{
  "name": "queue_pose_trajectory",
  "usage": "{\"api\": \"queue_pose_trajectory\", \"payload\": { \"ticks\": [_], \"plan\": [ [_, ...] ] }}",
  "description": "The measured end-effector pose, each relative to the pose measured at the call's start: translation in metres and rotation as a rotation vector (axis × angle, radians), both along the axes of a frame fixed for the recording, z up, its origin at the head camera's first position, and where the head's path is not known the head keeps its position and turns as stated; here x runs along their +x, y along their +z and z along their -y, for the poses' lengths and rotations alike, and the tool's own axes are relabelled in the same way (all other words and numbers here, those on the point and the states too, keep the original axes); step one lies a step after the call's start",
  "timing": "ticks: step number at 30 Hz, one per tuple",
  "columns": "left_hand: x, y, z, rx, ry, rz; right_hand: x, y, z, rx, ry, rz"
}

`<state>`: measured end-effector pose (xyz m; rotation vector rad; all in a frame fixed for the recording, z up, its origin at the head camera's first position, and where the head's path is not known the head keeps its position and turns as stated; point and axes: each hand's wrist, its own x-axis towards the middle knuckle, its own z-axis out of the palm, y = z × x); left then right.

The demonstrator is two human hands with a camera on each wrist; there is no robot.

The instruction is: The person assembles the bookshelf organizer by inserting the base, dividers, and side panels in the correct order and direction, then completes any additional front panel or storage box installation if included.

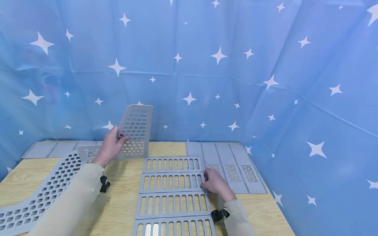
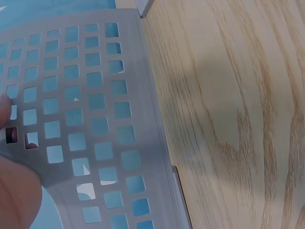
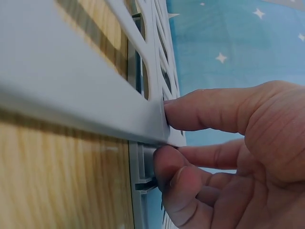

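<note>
In the head view, my left hand [image 1: 110, 147] pinches the left edge of a light grey perforated panel [image 1: 149, 131], which stands upright near the back of the table. My thumb [image 2: 16, 195] lies along that panel's near face in the left wrist view. The fingertips behind it are partly hidden. My right hand [image 1: 217, 182] pinches the right edge of a grey slotted panel [image 1: 172, 190], made of several joined strips and lying in front. Up close in the right wrist view, the thumb and fingers [image 3: 207, 109] meet at the slotted panel's edge [image 3: 81, 86].
Flat grey panels with slanted slots [image 1: 236, 160] lie at the back right, under and beside the right hand. A curved perforated grey panel [image 1: 50, 180] covers the left side. More plain panels [image 1: 63, 149] lie along the back left. A starry blue curtain [image 1: 189, 65] hangs behind the wooden table [image 1: 124, 196].
</note>
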<state>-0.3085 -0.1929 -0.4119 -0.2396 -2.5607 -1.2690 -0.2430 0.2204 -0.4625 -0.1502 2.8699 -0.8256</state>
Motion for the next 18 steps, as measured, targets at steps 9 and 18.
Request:
{"api": "queue_pose_trajectory", "payload": {
  "ticks": [9,18],
  "plan": [
    [-0.006,-0.006,0.006,0.024,-0.038,0.016,-0.003,-0.001,0.002,0.027,0.013,0.003],
    [-0.011,-0.005,0.014,0.107,-0.047,0.078,-0.003,-0.002,0.001,0.021,-0.044,0.039]
  ]
}}
